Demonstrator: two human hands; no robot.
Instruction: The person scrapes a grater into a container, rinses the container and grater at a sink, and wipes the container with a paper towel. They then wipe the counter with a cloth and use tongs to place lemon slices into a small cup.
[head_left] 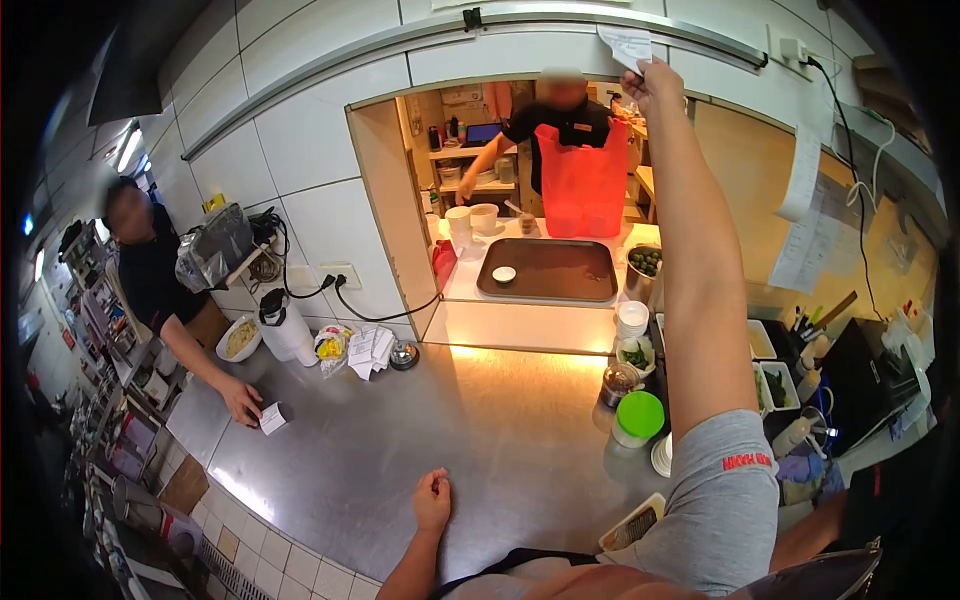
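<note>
My right hand (656,86) is raised high at the wall, its fingers closed on a small white paper slip (630,46) with print on it. The slip is up against the metal rail (560,16) that runs above the pass-through window. Low in front of me, my left hand (432,502) rests at the steel counter (400,430) with its fingers curled in, and nothing shows in them. A co-worker's hand (240,400) at the left touches another white slip (272,418) on the same counter.
In the window stand a brown tray (550,268) with a small white dish and a red plastic bag (580,185); a person is behind them. A green-lidded jar (639,418) is at right. A call bell (404,354), papers (371,350) and a noodle bowl (239,338) line the wall.
</note>
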